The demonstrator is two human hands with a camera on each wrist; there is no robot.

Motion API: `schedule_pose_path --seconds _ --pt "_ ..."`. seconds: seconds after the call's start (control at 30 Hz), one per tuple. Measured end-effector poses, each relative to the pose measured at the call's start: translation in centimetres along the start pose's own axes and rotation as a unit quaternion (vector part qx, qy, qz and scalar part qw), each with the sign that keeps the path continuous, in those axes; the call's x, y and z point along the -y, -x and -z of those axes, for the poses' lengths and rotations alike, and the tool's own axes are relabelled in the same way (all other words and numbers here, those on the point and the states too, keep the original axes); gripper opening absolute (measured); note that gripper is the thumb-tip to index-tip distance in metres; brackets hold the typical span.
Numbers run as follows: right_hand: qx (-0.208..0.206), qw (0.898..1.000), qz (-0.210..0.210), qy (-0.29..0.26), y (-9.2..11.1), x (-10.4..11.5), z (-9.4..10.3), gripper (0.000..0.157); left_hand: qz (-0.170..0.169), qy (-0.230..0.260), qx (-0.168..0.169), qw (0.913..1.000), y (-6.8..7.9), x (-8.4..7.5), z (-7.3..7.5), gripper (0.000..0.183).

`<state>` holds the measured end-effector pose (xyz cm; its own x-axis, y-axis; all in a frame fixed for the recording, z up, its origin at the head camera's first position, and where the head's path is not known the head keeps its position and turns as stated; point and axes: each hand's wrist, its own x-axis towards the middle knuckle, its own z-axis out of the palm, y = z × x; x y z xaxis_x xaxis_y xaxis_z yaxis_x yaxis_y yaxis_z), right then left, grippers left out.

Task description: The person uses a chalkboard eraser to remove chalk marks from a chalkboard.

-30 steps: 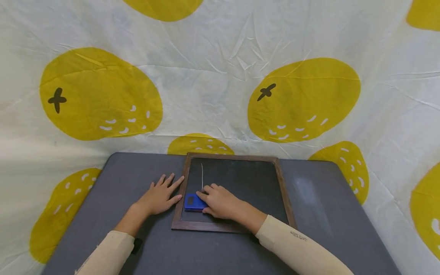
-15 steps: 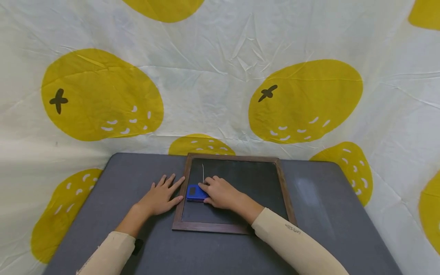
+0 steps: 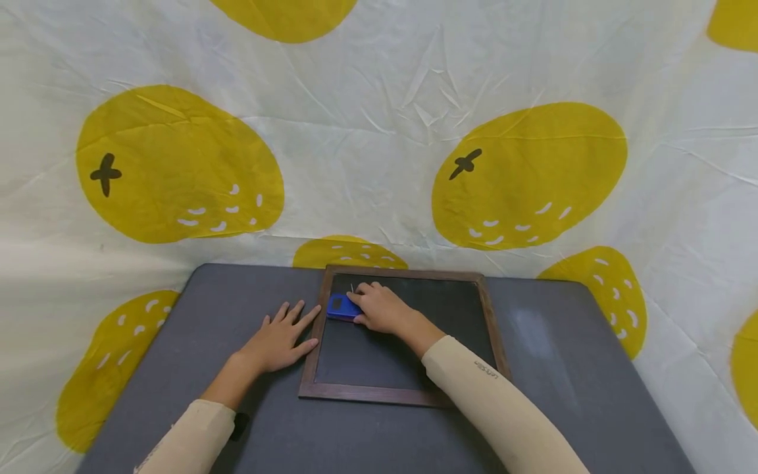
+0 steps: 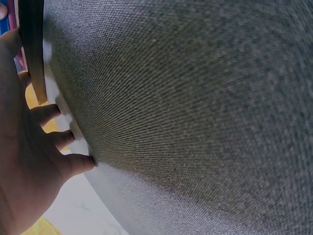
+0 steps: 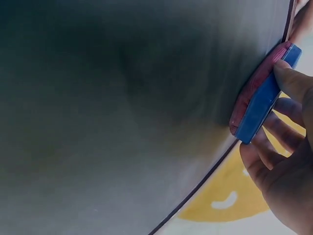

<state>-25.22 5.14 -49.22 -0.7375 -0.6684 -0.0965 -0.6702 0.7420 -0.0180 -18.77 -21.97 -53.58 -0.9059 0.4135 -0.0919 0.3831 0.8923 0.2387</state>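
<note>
A chalkboard (image 3: 408, 342) in a brown wooden frame lies on the table. My right hand (image 3: 381, 308) grips a blue chalkboard eraser (image 3: 340, 307) near the board's upper left. In the right wrist view the eraser (image 5: 264, 98) shows its reddish-pink felt against the dark surface, with the thumb on one side and fingers on the other. A short bit of white chalk line shows just above the right fingers. My left hand (image 3: 278, 339) lies spread on the table, its index finger and thumb touching the left side of the frame (image 4: 33, 54).
The grey table (image 3: 385, 441) extends around the board, with a pale smudge (image 3: 533, 332) to its right. Behind the table's far edge hangs a white cloth (image 3: 355, 171) printed with large yellow fruit shapes.
My right hand has moved the eraser up the board along its left side. The white line, long before, now shows only as a short bit. The left hand stays in place.
</note>
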Motion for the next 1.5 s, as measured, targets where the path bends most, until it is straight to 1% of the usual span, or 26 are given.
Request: schedule_pose_path --seconds 0.2,0.37,0.53,0.7,0.9,1.03,1.33,1.5 --pt "0.015 0.999 -0.035 -0.008 -2.5 -1.6 0.3 0.063 0.002 -0.001 -0.003 1.0 0.3 0.1 0.1 0.072" --pt "0.027 0.997 -0.066 0.002 -4.1 -2.5 0.4 0.062 -0.001 -0.001 0.006 1.0 0.3 0.1 0.0 0.072" --pt "0.037 0.996 -0.083 0.004 -4.8 -2.9 0.8 0.063 -0.003 0.0 0.004 1.0 0.2 0.2 -0.1 0.073" --pt "0.035 0.997 -0.072 -0.002 -4.5 -3.1 0.9 0.063 -0.004 -0.003 0.004 1.0 0.2 0.1 0.0 0.072" --pt "0.013 0.999 -0.044 -0.004 -3.1 -2.7 0.3 0.063 -0.005 0.001 0.001 1.0 0.2 -0.1 0.1 0.071" --pt "0.001 1.0 -0.009 -0.009 -1.6 -1.8 -0.3 0.063 0.0 -0.002 -0.001 1.0 0.3 -0.3 0.1 0.071" --pt "-0.031 0.997 0.067 -0.008 3.3 1.4 -1.3 0.064 0.003 -0.01 0.003 0.9999 0.3 -0.2 -0.1 0.071" --pt "-0.029 0.995 0.097 -0.014 6.2 3.2 -1.6 0.066 0.004 -0.012 0.001 0.9999 0.2 -0.1 -0.3 0.07"
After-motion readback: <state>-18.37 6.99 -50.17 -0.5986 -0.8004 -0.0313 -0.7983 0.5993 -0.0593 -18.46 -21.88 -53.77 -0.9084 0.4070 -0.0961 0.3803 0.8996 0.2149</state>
